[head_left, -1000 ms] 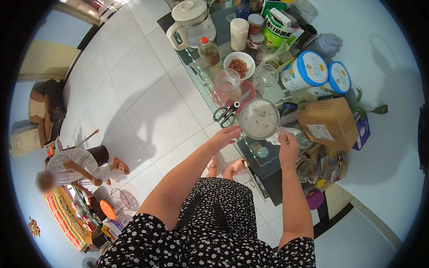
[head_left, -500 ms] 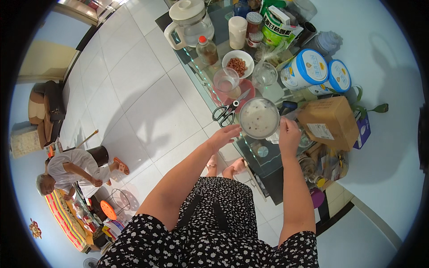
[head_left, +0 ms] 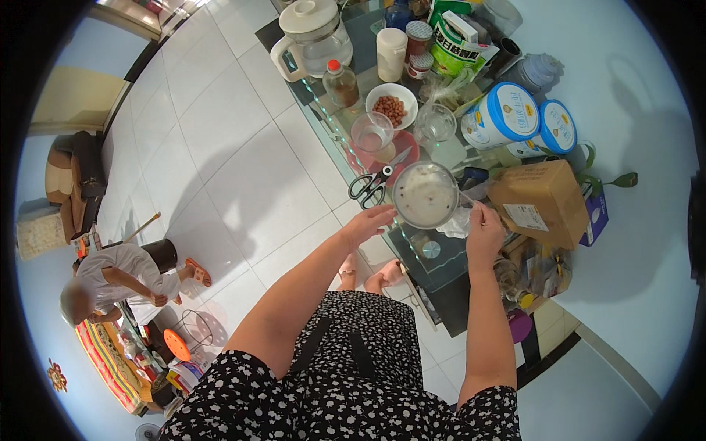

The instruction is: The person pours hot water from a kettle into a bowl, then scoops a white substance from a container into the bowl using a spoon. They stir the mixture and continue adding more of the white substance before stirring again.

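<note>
A round metal bowl (head_left: 425, 195) with a pale, wet mix inside is over the front edge of a dark glass table (head_left: 448, 275). My left hand (head_left: 369, 223) holds the bowl's near left rim. My right hand (head_left: 485, 224) is shut on a thin spoon handle (head_left: 466, 197) that reaches into the bowl's right side. Black-handled scissors (head_left: 375, 183) lie just left of the bowl.
On the table behind the bowl stand a clear glass (head_left: 371, 133), a white bowl of nuts (head_left: 392, 107), a kettle (head_left: 312, 35), jars, two blue-lidded tubs (head_left: 507, 115) and a cardboard box (head_left: 540, 201). A person (head_left: 110, 278) crouches on the tiled floor at the left.
The bowl and both hands have stayed almost in place. My right hand shifted slightly with the spoon. The crouching person on the floor has leaned further left.
</note>
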Demonstrator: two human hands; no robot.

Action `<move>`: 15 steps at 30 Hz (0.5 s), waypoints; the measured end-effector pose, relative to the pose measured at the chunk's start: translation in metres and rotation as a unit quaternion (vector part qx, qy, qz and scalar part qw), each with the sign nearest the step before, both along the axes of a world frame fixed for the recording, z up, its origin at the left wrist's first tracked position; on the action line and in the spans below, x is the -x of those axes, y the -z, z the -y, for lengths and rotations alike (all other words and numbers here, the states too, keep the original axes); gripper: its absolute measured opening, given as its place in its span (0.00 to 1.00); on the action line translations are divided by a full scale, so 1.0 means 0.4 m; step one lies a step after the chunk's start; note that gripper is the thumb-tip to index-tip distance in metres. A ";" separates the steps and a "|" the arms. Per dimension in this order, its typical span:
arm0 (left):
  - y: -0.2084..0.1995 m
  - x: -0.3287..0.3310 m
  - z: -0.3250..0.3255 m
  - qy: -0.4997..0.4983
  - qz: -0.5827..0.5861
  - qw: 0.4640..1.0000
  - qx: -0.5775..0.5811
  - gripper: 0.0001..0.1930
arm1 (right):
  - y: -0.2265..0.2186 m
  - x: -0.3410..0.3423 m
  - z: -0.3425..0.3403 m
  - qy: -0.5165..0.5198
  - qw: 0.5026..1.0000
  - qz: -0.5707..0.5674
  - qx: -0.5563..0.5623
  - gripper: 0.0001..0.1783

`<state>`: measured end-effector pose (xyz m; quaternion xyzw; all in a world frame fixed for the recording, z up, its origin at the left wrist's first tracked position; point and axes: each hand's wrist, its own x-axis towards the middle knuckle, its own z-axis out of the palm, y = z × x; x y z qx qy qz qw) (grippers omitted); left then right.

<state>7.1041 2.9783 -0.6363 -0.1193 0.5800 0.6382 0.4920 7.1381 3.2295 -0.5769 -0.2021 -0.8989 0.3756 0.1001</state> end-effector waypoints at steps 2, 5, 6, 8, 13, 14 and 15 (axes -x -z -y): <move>-0.006 0.002 -0.001 0.001 0.000 1.000 0.001 0.29 | -0.004 0.003 0.008 -0.004 1.000 0.007 0.022 0.13; -0.010 0.003 -0.004 0.001 0.000 1.000 0.003 0.30 | 0.027 0.024 0.008 0.016 0.999 0.026 0.040 0.12; -0.010 0.002 -0.006 0.000 0.001 1.000 0.001 0.30 | 0.041 0.028 0.004 0.025 0.999 0.024 0.035 0.12; -0.008 0.001 -0.006 -0.002 0.002 1.000 -0.002 0.30 | 0.066 0.028 -0.006 0.042 0.998 0.014 0.033 0.12; -0.010 0.000 -0.004 -0.009 0.006 1.000 -0.006 0.30 | 0.056 0.014 -0.017 0.022 0.999 0.005 -0.050 0.12; -0.008 0.000 -0.004 -0.009 0.006 1.000 -0.004 0.30 | 0.044 0.009 -0.017 0.009 0.998 0.008 -0.070 0.12; -0.003 -0.001 -0.004 -0.008 0.005 1.000 -0.003 0.30 | 0.031 0.003 -0.017 -0.004 0.996 0.010 -0.089 0.12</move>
